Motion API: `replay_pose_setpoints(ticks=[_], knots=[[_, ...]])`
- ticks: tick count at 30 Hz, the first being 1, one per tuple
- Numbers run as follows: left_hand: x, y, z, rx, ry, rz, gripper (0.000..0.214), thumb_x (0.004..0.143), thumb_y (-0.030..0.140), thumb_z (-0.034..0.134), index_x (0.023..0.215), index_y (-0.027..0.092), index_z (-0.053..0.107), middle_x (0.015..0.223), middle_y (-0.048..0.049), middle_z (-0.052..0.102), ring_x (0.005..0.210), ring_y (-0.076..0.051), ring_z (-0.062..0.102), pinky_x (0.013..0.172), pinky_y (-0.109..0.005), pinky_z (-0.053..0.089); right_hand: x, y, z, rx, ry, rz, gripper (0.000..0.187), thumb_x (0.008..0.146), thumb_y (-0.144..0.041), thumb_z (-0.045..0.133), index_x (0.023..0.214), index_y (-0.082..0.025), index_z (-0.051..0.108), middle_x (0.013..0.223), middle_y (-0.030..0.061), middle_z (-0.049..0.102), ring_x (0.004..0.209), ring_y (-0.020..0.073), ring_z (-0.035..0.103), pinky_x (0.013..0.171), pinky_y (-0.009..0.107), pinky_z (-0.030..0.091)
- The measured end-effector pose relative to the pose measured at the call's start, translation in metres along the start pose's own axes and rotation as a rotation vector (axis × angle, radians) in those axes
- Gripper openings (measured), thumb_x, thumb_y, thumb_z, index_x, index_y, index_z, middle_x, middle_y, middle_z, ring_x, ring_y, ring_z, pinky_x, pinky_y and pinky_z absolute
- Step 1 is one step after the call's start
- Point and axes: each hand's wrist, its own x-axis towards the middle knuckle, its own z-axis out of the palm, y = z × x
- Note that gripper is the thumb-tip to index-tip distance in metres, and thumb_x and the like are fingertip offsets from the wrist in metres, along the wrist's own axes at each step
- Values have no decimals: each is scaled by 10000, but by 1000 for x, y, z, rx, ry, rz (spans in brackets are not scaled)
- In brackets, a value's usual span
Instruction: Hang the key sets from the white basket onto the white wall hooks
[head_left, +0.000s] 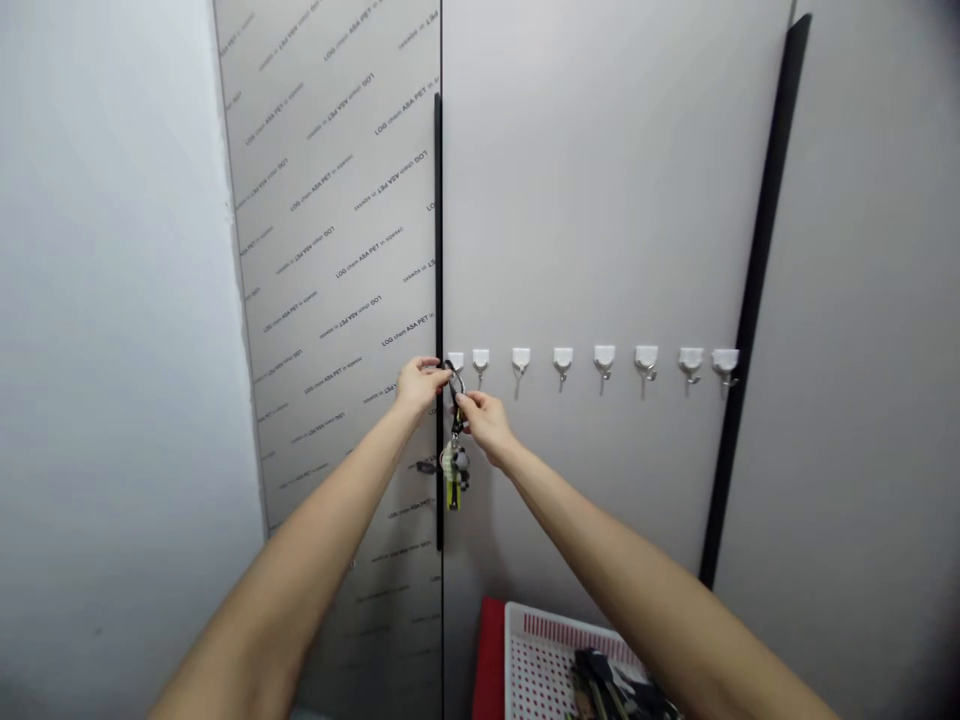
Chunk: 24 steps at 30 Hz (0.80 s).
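A row of several white adhesive hooks (562, 361) runs across a grey cabinet door. At the leftmost hook (455, 361) hangs a keychain (454, 455) with a metal ring, a small grey figure and a yellow-green tag. My left hand (417, 385) pinches the ring at the top, right by that hook. My right hand (484, 420) pinches the keychain just below the ring. Whether the ring sits on the hook I cannot make out.
A black vertical handle strip (438, 300) runs down the door edge beside the hooks, another black strip (754, 300) at the right. Below stands a white perforated basket (540, 650) on something red, with dark keys and keychains (607, 680) in it. A white wall is on the left.
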Motion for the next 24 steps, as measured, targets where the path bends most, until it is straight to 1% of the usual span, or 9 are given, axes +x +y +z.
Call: replay_pose_setpoints(ticks=[4,6,10,13,15,18,21,23,24], knots=[[22,-3,2,188,45,128,194,539,154,516,731,123,532,665,-17,553,575,-74,491,571,-203,390,18,0,0,-50,60,16,247,633,-349,391,624,-131,506,548,-8,509,456,50,412,422,159,325],[28,-8,3,299,79,154,177,542,152,511,716,136,543,652,-12,559,582,-82,493,588,-211,387,22,4,1,-88,57,54,252,645,-343,378,612,-128,507,528,-8,506,436,47,407,417,160,326],[26,-21,5,449,62,145,147,539,139,516,681,152,554,594,6,550,565,-88,486,587,-216,380,22,21,7,-191,4,86,237,663,-299,373,590,-123,513,458,-18,475,400,48,394,416,170,332],[19,-32,6,471,13,182,132,542,116,517,669,133,549,574,3,540,557,-84,471,586,-215,374,20,32,7,-219,-11,80,207,653,-266,405,585,-115,529,422,-24,448,406,57,393,438,187,339],[12,-40,6,471,0,182,148,563,113,500,705,117,541,607,-8,540,573,-78,464,599,-215,371,16,34,1,-221,-5,89,194,652,-258,419,632,-113,545,468,-15,474,448,63,415,473,194,350],[-3,-55,6,423,76,180,197,584,117,472,775,113,518,684,-14,536,605,-68,461,623,-209,370,5,34,-21,-222,27,93,200,649,-254,439,762,-127,545,644,3,536,558,67,467,540,191,365],[-32,-75,10,309,126,189,212,586,122,459,794,123,499,715,-6,525,614,-60,460,626,-196,376,-23,43,-57,-270,-49,118,228,671,-258,410,825,-132,522,759,18,545,605,72,499,556,196,374],[-62,-92,19,248,47,170,204,596,127,447,796,130,489,726,-5,520,624,-59,459,633,-194,379,-54,57,-83,-313,-113,185,231,678,-256,396,821,-125,521,753,28,552,604,82,509,553,202,377],[-79,-102,25,235,-27,154,195,604,132,441,793,133,486,730,-7,521,629,-62,459,635,-195,380,-71,67,-95,-335,-126,221,230,675,-252,398,814,-119,525,737,35,558,604,89,511,554,208,377]])
